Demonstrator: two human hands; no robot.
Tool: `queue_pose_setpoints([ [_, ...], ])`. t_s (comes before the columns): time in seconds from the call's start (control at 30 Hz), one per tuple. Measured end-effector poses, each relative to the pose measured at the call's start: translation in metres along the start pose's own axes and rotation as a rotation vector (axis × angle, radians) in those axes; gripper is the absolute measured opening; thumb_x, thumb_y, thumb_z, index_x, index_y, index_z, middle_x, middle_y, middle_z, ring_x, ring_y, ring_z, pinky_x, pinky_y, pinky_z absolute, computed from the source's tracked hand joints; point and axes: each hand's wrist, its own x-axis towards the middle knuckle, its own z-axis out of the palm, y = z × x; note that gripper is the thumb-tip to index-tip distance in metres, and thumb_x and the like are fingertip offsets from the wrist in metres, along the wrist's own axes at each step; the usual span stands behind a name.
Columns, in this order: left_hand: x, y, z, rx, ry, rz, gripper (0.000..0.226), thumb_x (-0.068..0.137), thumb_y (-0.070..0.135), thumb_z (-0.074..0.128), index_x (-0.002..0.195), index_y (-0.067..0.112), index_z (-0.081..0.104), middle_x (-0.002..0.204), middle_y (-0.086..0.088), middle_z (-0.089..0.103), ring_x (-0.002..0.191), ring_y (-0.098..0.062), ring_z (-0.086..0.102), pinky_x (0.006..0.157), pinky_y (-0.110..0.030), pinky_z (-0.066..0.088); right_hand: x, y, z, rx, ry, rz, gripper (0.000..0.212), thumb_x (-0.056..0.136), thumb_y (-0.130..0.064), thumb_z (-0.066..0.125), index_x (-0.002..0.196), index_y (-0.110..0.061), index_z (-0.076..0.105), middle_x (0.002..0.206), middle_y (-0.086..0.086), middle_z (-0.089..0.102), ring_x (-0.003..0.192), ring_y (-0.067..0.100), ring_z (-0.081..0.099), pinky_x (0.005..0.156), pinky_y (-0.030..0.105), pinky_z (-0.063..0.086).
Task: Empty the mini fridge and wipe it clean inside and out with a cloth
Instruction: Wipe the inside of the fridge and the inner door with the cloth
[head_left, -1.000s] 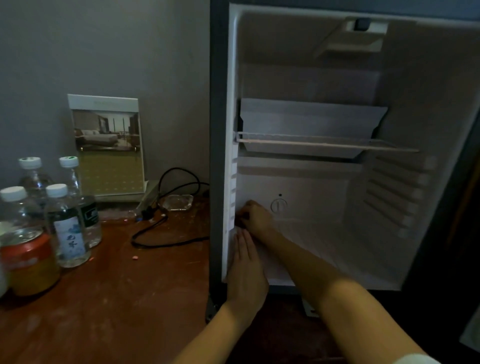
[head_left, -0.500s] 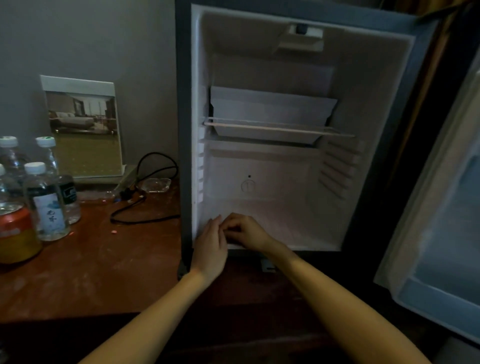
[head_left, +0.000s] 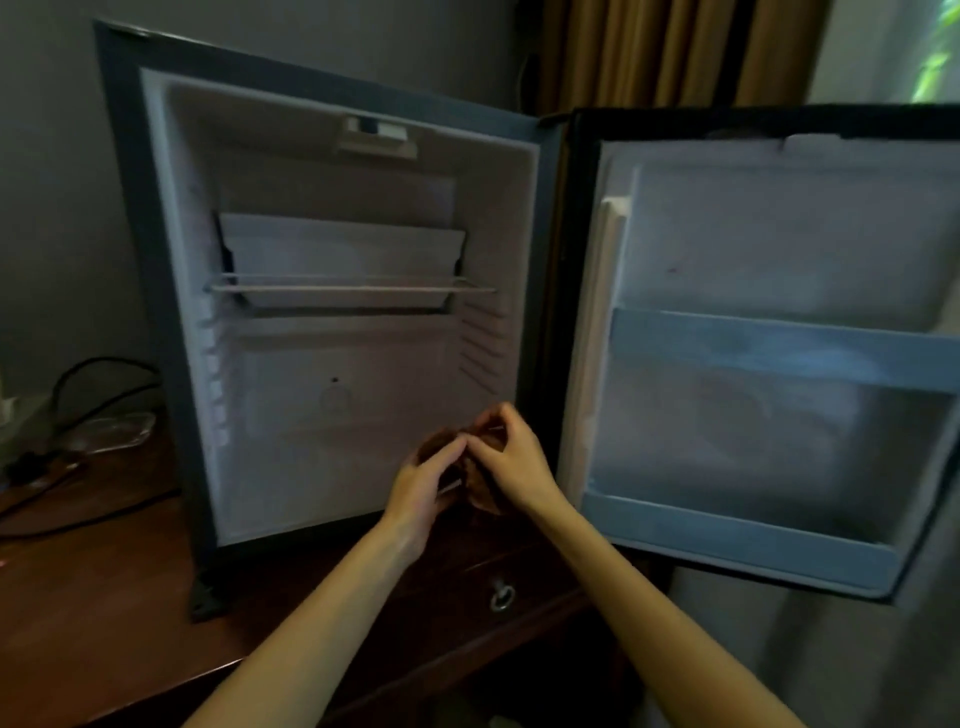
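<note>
Pinching crumpled brown cloth (head_left: 484, 492) with left hand (head_left: 423, 488) and right hand (head_left: 514, 462), before white-lined fridge (head_left: 332, 358), door (head_left: 779, 260) wide open.

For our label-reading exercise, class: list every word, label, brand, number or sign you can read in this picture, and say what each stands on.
None can be read.
Round dial on the mini fridge back wall: any marks are too blurred to read.
Open door and brown cloth: no lettering shows.
</note>
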Motion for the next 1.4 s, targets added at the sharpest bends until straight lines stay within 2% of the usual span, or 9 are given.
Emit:
queue_pose_setpoints([
  [0.2,-0.009,0.009,0.034,-0.368,-0.143,-0.217,0.013,0.094,0.01,0.055,0.099,0.005,0.066,0.079,-0.008,0.073,0.078,-0.019,0.068,0.066,-0.027,0.057,-0.008,-0.029,-0.049,-0.062,-0.002,-0.028,0.02,0.098,-0.024,0.053,0.116,-0.018,0.06,0.104,-0.004,0.066,0.099,0.007,0.063,0.086,0.022,0.051],
  [0.33,-0.014,0.012,0.051,-0.4,-0.134,-0.228,0.017,0.095,0.01,0.055,0.108,0.005,0.065,0.087,-0.011,0.073,0.083,-0.021,0.068,0.067,-0.031,0.056,-0.021,-0.047,-0.065,-0.383,0.043,-0.166,0.025,0.097,-0.031,0.053,0.12,-0.023,0.061,0.108,-0.008,0.066,0.099,0.005,0.061,0.085,0.028,0.053],
  [0.5,-0.017,0.026,0.078,-0.369,-0.074,-0.072,0.023,0.094,0.007,0.057,0.117,0.007,0.059,0.091,-0.009,0.067,0.081,-0.017,0.063,0.052,-0.022,0.054,-0.037,-0.065,-0.094,-0.591,0.369,-0.41,0.023,0.093,-0.029,0.052,0.112,-0.023,0.064,0.107,-0.007,0.064,0.098,0.01,0.06,0.079,0.032,0.052],
  [0.63,-0.018,0.039,0.098,-0.352,-0.053,0.017,0.025,0.092,0.004,0.06,0.116,0.011,0.059,0.092,-0.007,0.066,0.078,-0.015,0.064,0.057,-0.023,0.052,-0.024,-0.074,-0.124,-0.823,0.671,-0.59,0.03,0.09,-0.019,0.054,0.119,-0.015,0.059,0.119,0.005,0.057,0.113,0.021,0.051,0.101,0.036,0.04],
  [0.87,-0.017,0.056,0.133,-0.286,-0.042,0.225,0.031,0.088,0.005,0.065,0.119,0.005,0.06,0.106,-0.013,0.068,0.089,-0.021,0.067,0.061,-0.023,0.056,0.006,-0.049,-0.156,-0.876,0.655,-0.484,0.032,0.096,-0.029,0.042,0.11,-0.009,0.063,0.105,0.006,0.063,0.103,0.025,0.054,0.103,0.036,0.036],
  [0.97,-0.017,0.067,0.147,-0.228,-0.001,0.344,0.026,0.085,0.009,0.07,0.11,0.012,0.064,0.108,-0.012,0.068,0.099,-0.025,0.066,0.073,-0.027,0.054,0.005,-0.059,-0.159,-0.698,0.623,-0.445,0.04,0.097,-0.037,0.037,0.111,-0.012,0.066,0.101,0.003,0.068,0.099,0.021,0.057,0.101,0.041,0.041],
  [1.1,-0.029,0.086,0.171,-0.143,-0.094,0.558,0.018,0.081,0.004,0.074,0.091,0.017,0.067,0.085,0.002,0.072,0.084,-0.008,0.07,0.066,-0.015,0.052,-0.002,-0.08,-0.168,-0.247,0.42,-0.414,0.049,0.093,-0.06,0.038,0.118,-0.026,0.062,0.109,-0.008,0.068,0.103,0.01,0.062,0.089,0.038,0.051],
  [1.23,-0.034,0.101,0.196,-0.066,-0.231,0.654,0.019,0.081,0.004,0.073,0.093,0.016,0.067,0.083,0.005,0.072,0.081,-0.002,0.069,0.07,-0.015,0.054,-0.006,-0.096,-0.173,0.136,0.233,-0.341,0.044,0.091,-0.047,0.057,0.129,-0.026,0.05,0.119,-0.005,0.063,0.11,0.006,0.061,0.087,0.024,0.053],
  [1.4,-0.024,0.098,0.2,-0.064,-0.251,0.583,0.021,0.083,0.005,0.071,0.1,0.014,0.067,0.095,-0.004,0.072,0.095,-0.016,0.069,0.084,-0.028,0.057,0.002,-0.089,-0.178,0.076,0.302,-0.373,0.033,0.093,-0.032,0.057,0.126,-0.029,0.051,0.114,-0.013,0.064,0.109,0.004,0.061,0.095,0.032,0.052],
])
